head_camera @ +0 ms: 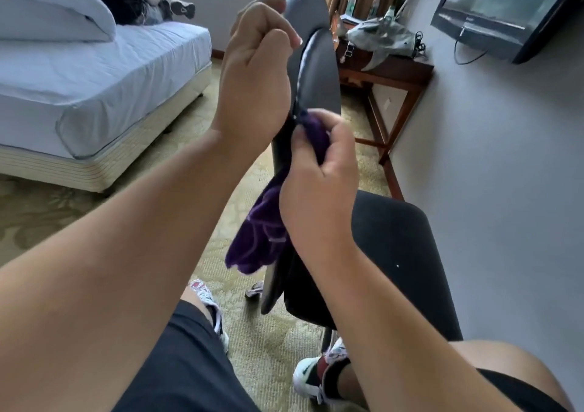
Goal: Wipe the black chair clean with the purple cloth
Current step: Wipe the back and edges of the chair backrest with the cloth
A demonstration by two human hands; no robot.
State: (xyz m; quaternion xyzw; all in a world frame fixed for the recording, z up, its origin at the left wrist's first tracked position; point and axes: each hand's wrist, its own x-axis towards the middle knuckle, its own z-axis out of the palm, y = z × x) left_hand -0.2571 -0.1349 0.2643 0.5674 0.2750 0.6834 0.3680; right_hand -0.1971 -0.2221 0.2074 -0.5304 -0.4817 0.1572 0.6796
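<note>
**Two hands at work on black chair (319, 73)**

Nearest, the right hand (319, 184) has its fingers curled round the purple cloth (262, 234), pinching the upper fold against the backrest edge. The rest of the cloth hangs below those fingers. The chair seat lies below and right of them. Above, the left hand (256, 73) grips the upper backrest edge, fingers curled over it. Farther off, a wooden desk (398, 71) stands right of the fingertips and a bed (94, 76) left.
</note>
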